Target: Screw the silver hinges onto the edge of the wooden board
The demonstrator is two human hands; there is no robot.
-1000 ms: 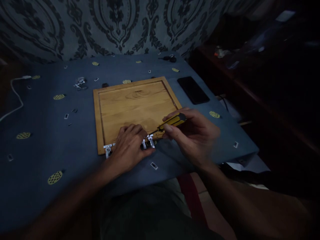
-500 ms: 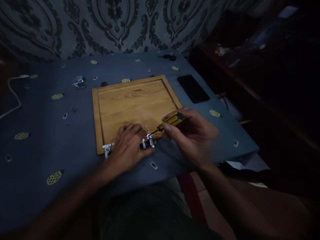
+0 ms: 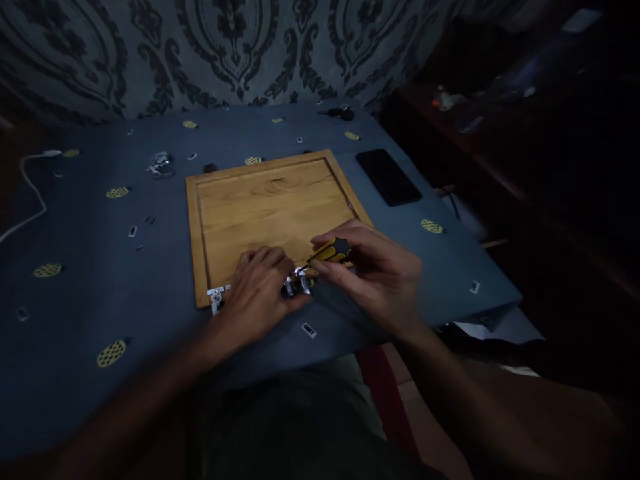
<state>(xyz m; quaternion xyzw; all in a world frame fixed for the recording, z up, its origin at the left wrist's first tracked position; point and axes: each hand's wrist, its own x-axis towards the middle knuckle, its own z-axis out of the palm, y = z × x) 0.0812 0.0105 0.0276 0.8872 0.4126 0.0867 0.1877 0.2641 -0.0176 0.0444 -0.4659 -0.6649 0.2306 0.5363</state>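
A framed wooden panel (image 3: 270,213) lies flat in front of me. At its near edge sits a metal hinge (image 3: 304,283), and a second hinge (image 3: 215,297) is at the near left corner. My left hand (image 3: 257,287) rests over the near edge, fingers curled and thumb below, closed around the first hinge; its fingertips are partly hidden. My right hand (image 3: 377,273) grips the handle of a yellow-and-black screwdriver (image 3: 330,251). The screwdriver slants down to the left, its tip at the hinge; whether it sits in a screw is too small to tell.
A black phone (image 3: 389,177) lies right of the panel. Left of it are loose metal hardware (image 3: 160,163), several small screws (image 3: 149,219) and a white cable (image 3: 37,193). Dark keys or a similar object (image 3: 341,113) lie at the back. Patterned fabric hangs behind the table.
My right hand has shifted left, its fingers now farther forward over the screwdriver's handle. The left hand stays at the hinge. The view has shifted slightly.
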